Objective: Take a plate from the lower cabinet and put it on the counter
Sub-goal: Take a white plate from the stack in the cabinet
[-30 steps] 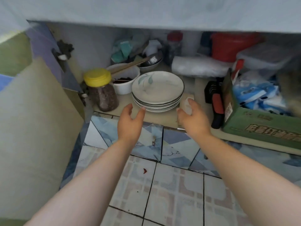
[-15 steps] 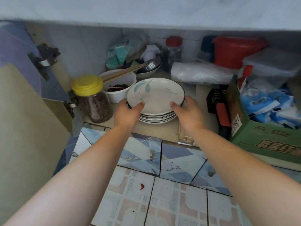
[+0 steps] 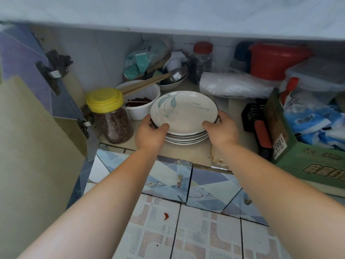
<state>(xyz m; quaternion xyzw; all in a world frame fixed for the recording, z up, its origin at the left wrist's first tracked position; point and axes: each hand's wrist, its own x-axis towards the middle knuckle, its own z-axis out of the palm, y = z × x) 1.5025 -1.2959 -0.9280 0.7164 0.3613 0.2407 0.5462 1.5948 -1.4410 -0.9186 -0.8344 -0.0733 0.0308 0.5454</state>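
The plate (image 3: 183, 111) sits on top of a stack of plates (image 3: 186, 138) at the front of the lower cabinet shelf (image 3: 188, 152), directly between the two hands. The left hand (image 3: 151, 136) grips its near-left rim, thumb over the top edge and fingers tucked beneath; the right hand (image 3: 222, 130) grips the near-right rim the same way. The plate looks tipped slightly, its near edge raised off the stack. Both hands are equally close, so the lift should be shared: up and back toward the body. Just beyond the left hand stand a jar (image 3: 110, 116) and a white bowl (image 3: 141, 107), close enough to clip. The counter lies overhead, above both hands.
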